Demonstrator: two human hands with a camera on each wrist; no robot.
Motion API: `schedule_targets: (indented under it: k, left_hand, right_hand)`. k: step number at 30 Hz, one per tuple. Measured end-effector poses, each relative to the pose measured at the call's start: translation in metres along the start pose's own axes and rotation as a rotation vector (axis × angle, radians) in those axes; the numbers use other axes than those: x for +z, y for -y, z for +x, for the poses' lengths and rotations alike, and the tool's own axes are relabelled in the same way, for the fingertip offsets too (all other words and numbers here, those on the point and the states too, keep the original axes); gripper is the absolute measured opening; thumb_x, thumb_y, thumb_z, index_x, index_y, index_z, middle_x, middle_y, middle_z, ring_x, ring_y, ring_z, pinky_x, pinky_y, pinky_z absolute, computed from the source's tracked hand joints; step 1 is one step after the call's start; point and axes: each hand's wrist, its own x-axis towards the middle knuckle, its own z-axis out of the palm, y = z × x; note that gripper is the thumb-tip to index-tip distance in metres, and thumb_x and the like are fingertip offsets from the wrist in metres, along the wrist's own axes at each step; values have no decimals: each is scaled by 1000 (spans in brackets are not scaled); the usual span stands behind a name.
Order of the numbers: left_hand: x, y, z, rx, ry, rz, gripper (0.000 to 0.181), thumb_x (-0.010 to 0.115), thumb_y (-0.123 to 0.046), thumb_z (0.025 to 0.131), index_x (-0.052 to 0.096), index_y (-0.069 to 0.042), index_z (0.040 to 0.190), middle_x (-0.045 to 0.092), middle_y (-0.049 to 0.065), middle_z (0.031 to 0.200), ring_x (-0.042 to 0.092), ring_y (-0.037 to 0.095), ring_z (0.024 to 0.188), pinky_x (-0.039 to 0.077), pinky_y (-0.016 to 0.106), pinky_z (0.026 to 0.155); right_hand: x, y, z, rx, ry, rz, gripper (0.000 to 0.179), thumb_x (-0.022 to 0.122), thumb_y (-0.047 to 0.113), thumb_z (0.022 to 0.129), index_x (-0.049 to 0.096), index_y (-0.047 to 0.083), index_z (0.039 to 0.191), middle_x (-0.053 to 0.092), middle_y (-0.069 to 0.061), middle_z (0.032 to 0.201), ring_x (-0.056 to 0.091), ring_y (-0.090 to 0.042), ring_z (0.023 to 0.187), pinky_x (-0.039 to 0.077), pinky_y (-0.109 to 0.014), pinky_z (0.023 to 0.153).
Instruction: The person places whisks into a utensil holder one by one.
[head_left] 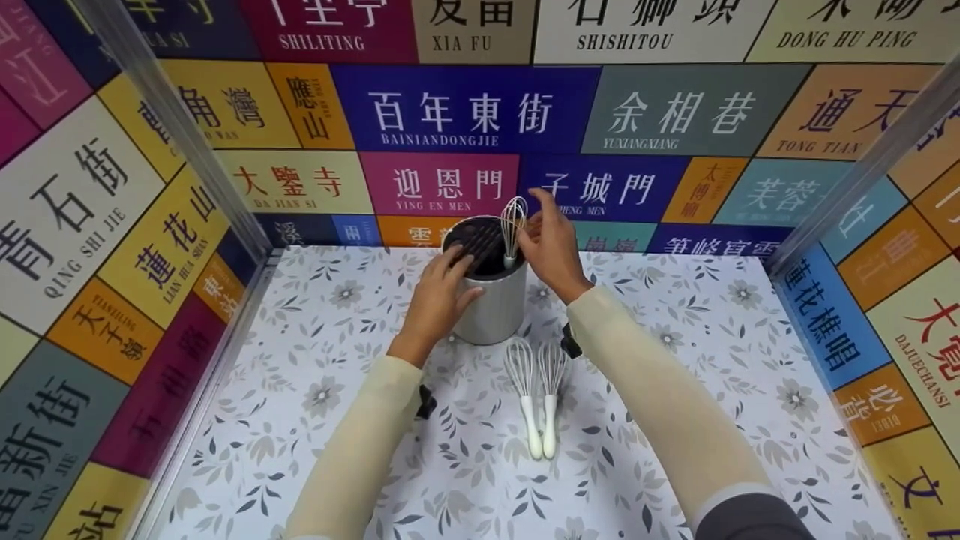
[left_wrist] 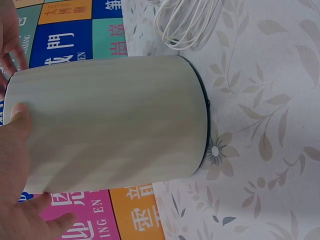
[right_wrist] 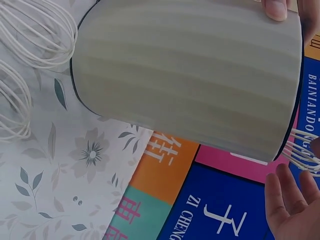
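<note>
A pale grey cylindrical utensil holder (head_left: 491, 311) with a dark slotted insert (head_left: 480, 244) stands at the back of the table. My left hand (head_left: 439, 296) holds its near left side, thumb (left_wrist: 21, 117) against the outer wall and fingers around the rim. Upright in the holder's right side is a whisk (head_left: 511, 225), wires up, its handle hidden inside. My right hand (head_left: 553, 247) is beside those wires, thumb right at them; in the right wrist view several fingers (right_wrist: 287, 192) are spread apart from the wires.
Two white-handled whisks (head_left: 529, 375) lie side by side in front of the holder, wire ends towards it. Floral cloth (head_left: 322, 420) covers the table. Panels with printed signs (head_left: 465, 109) rise behind and at both sides.
</note>
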Motion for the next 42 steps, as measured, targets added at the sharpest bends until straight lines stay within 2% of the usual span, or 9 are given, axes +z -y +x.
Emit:
schedule_targets:
  k: [9,19,30,35,42]
  left_hand:
    - [0,-1,1,4,2,-10,63,63,-48,99,48,-19,153,34,5,165,35,31,151,32,49,124]
    - [-1,-2,1,-3,6,-14,62,63,-47,99,48,-20,153,34,4,166,35,30,151,31,48,125]
    - [-1,1,0,43,-35,-18,61,64,-45,99,52,-16,150,37,8,163,38,33,149,32,49,124]
    - [-1,2,-1,46,-39,-24,61,65,-45,99,51,-16,150,37,8,164,37,33,149,31,48,125]
    - [-1,1,0,40,-38,-18,61,65,-45,99,52,-16,150,37,8,163,38,33,149,32,48,124]
  right_hand:
    - [-13,-8,-4,18,-5,-11,64,70,14,95,41,21,152,63,-14,108,70,-25,97,59,-38,86]
    - [-42,-11,-17,39,-19,40,63,70,24,97,39,23,153,63,-10,111,70,-24,95,60,-43,84]
    - [-67,-25,-47,47,-18,7,62,68,39,98,41,21,150,65,-12,111,71,-29,93,58,-50,84]
    - [-71,-31,-62,81,10,-22,63,67,46,97,42,21,149,67,-11,111,71,-28,91,59,-49,81]
    - [-70,-40,-88,84,69,-31,65,67,49,96,42,19,149,68,-10,107,71,-27,86,59,-48,75]
